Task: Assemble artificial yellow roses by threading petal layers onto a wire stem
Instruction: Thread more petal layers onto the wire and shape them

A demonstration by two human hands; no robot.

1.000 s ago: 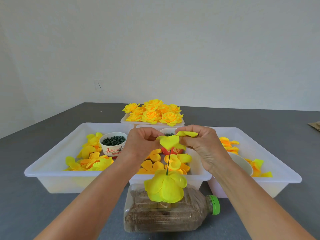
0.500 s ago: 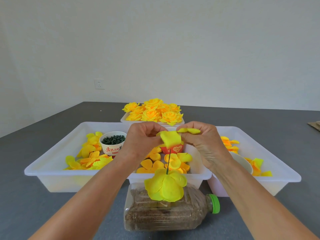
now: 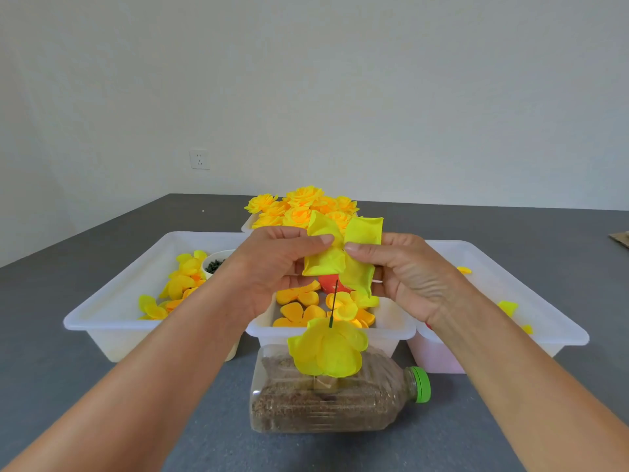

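So both hands, left hand (image 3: 272,267) and right hand (image 3: 405,274), now pinch the petal layer (image 3: 343,253) spread flat mid-frame, lifted above the wire stem (image 3: 333,303), ready for threading.

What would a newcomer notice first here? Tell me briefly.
The left hand and right hand pinch a spread yellow petal layer mid-frame, above the wire. Below, a half-built rose sits on a lying bottle. A tray of finished roses stands behind.
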